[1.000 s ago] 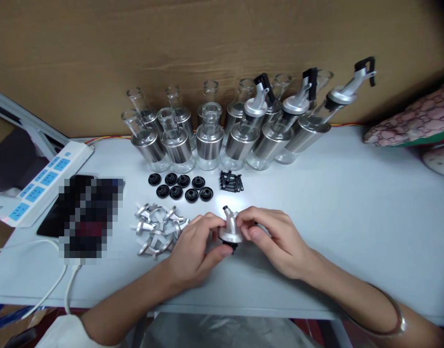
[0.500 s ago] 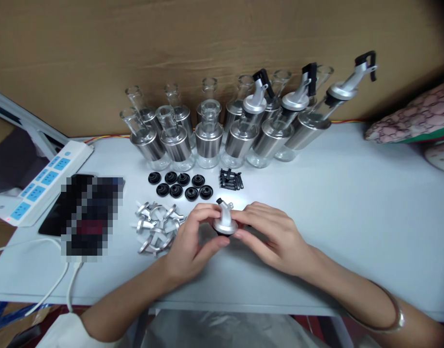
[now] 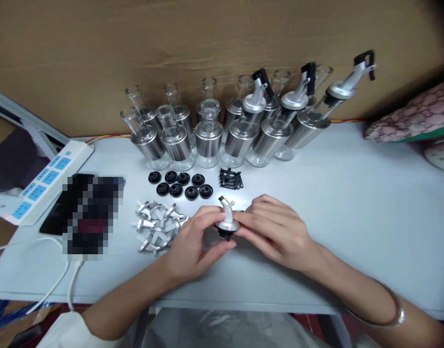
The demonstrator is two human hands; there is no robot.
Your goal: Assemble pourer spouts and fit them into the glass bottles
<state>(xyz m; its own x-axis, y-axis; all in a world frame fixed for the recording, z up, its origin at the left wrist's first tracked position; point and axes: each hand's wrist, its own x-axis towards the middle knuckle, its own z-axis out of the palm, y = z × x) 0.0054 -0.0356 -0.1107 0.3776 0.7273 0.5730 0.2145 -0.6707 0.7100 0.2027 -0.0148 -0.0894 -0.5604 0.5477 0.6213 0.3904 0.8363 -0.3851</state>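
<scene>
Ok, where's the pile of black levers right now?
Near the head view's middle, the pile of black levers lies on the table right of the black discs, between the bottles and the right hand.

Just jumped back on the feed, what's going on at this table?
A person's left hand holds a silver spout with a black base, while the right hand has its fingers at the rim. Beyond them lie eight black caps and a cluster of black levers; more silver spouts are piled to the left. Three front-row bottles carry spouts with levers.
</scene>
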